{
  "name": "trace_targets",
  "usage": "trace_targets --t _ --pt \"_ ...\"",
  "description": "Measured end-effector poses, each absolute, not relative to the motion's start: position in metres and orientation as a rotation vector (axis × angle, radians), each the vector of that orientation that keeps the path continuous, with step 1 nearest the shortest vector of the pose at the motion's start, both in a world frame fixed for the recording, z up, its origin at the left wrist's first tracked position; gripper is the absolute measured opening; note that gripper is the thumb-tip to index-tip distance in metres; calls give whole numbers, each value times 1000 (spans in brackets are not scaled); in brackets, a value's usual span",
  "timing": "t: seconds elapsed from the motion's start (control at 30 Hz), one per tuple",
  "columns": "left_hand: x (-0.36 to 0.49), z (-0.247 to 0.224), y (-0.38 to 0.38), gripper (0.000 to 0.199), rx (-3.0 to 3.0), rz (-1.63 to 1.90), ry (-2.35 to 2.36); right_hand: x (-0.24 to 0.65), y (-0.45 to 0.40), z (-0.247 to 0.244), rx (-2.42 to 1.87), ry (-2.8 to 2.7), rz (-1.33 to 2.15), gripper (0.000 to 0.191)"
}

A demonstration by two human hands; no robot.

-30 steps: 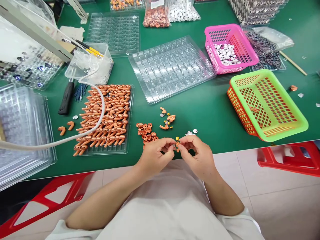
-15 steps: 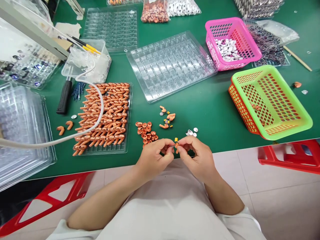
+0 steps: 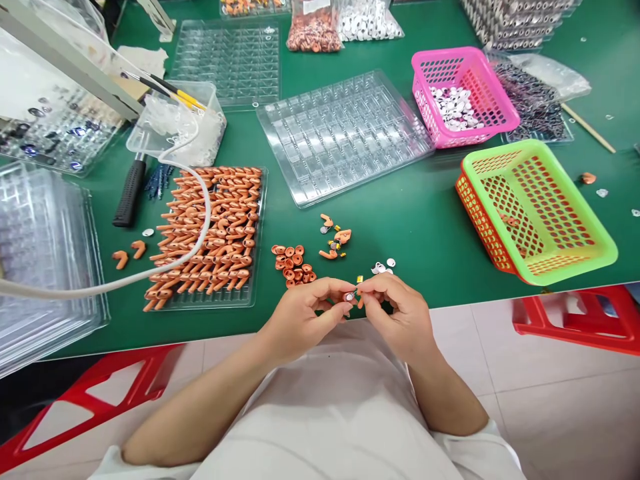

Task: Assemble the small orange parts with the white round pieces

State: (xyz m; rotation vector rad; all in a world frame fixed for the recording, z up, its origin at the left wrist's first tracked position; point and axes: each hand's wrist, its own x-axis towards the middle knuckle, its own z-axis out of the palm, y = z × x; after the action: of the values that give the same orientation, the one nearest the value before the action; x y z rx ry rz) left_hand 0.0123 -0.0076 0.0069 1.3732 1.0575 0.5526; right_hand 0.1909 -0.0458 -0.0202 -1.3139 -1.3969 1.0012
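Close to the table's front edge, my left hand (image 3: 303, 317) pinches a small round part with a pale face (image 3: 349, 297) between thumb and fingertips. My right hand (image 3: 403, 317) is closed on an orange earbud shell (image 3: 361, 303), mostly covered by the fingers. A tiny yellow piece (image 3: 359, 279) sticks up just above the right fingertips. The two hands nearly meet. Beyond the left hand lies a group of orange round caps (image 3: 295, 263). Loose earbud parts (image 3: 342, 236) with yellow bits lie farther off. White discs (image 3: 383, 267) rest behind the right hand.
A tray packed with orange earbud shells (image 3: 210, 233) is at left, crossed by a white cable (image 3: 206, 207). A clear plastic tray (image 3: 345, 140), pink basket (image 3: 465, 133) and green basket (image 3: 560, 260) stand beyond. A black-handled tool (image 3: 131, 190) and plastic box (image 3: 215, 127) lie left.
My left fingers have turned the small round part so its pale face now shows. Both hands have shifted slightly right and come a little apart. The camera view has tilted slightly.
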Motion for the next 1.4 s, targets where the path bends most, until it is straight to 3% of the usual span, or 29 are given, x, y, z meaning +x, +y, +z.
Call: trace_targets --t 0.47,0.7,0.97,1.4 --pt "8 -1 -11 28 1712 704 963 197 -41 -11 -1288 -1761 707 13" --pt "5 -4 -11 19 1511 673 873 199 -40 -7 -1231 -1736 815 11" --pt "10 4 -10 15 1956 788 910 207 -41 -14 -1116 -1635 1080 14" --pt "25 16 -12 14 2185 982 903 209 -46 -26 -1028 -1392 1336 13"
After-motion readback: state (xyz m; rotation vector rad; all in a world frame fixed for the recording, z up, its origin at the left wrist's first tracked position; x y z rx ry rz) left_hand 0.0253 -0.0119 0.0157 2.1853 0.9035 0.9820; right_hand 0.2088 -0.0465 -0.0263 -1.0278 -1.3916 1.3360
